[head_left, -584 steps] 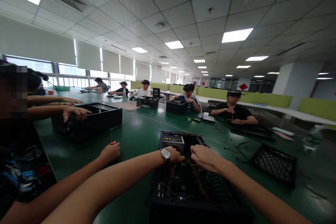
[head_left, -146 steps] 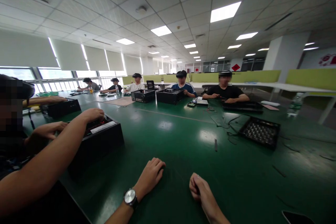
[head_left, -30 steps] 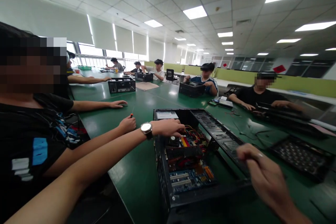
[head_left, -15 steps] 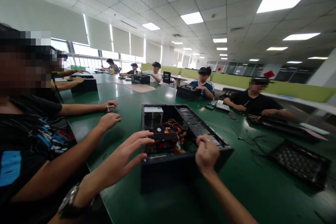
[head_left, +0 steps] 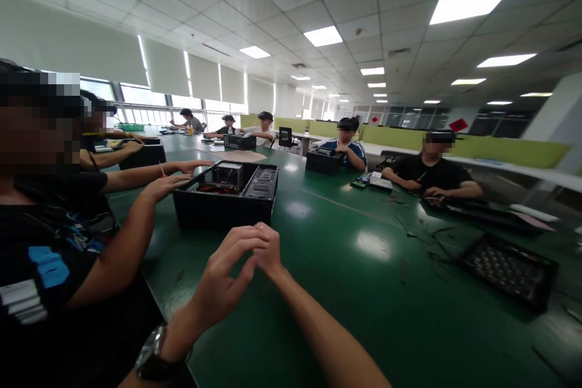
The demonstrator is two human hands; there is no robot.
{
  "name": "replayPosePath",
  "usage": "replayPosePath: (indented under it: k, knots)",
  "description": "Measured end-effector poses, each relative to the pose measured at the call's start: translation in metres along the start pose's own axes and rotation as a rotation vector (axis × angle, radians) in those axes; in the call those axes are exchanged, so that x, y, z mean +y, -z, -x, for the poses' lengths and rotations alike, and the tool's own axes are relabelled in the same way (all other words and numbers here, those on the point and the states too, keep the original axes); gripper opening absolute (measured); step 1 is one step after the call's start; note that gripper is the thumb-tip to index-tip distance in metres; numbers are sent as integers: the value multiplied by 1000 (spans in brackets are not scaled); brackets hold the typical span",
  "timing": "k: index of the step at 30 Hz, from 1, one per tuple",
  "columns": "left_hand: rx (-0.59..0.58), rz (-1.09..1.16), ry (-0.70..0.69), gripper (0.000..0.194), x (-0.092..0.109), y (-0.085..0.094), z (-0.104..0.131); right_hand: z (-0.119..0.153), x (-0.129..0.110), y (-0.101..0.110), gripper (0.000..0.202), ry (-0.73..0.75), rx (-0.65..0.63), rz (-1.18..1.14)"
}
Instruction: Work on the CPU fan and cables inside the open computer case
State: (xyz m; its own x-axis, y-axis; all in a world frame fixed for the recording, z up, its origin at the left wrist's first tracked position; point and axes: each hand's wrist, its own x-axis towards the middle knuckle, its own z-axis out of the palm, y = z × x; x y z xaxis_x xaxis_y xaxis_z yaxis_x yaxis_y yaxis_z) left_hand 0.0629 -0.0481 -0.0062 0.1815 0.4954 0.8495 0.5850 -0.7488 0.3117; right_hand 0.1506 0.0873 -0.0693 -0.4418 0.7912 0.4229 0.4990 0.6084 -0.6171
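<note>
Both hands empty, meeting above the green table point(head_left: 345, 267), with the open computer case point(head_left: 227, 197) just beyond the fingertips.

Left hand point(head_left: 222, 279) has loosely spread fingers touching the curled right hand point(head_left: 269, 250); neither grips anything. The neighbour's hand point(head_left: 164, 187) rests at the case's left edge, so a careless reach could collide. Half a second ago both hands held the case, which stood nearer.

Computer case point(head_left: 227, 197) sits on counter point(head_left: 345, 267), beyond left hand point(head_left: 222, 276) and right hand point(head_left: 268, 251), which meet just before it. Neighbour's hand point(head_left: 163, 187) at the case's left wall. Tray point(head_left: 509, 270) far right. Second case point(head_left: 324, 161) behind, across the counter.
</note>
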Motion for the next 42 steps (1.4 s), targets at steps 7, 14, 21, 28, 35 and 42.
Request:
replayPosePath:
  k: [7, 14, 21, 28, 35, 42]
  knots:
    - [-226, -93, 214, 24, -70, -88, 39, 165, 93, 68, 26, -310, 156, 26]
    - [-332, -253, 136, 33, -106, -133, 79, 218, 114, 94, 26, -483, 234, -224]
    - [-242, -391, -51, 41, -95, -146, 39, 227, 137, 120, 29, -485, 567, -104]
    - [-535, -608, -55, 56, -80, -171, -86, 258, 136, 148, 26, -209, 575, 203]
    - [-716, -660, 76, 28, -47, -171, -99, 269, 100, 168, 25, 31, 545, 384]
    - [-942, -446, -36, 51, 76, -139, -54, 272, 48, 225, 16, 152, 624, 419]
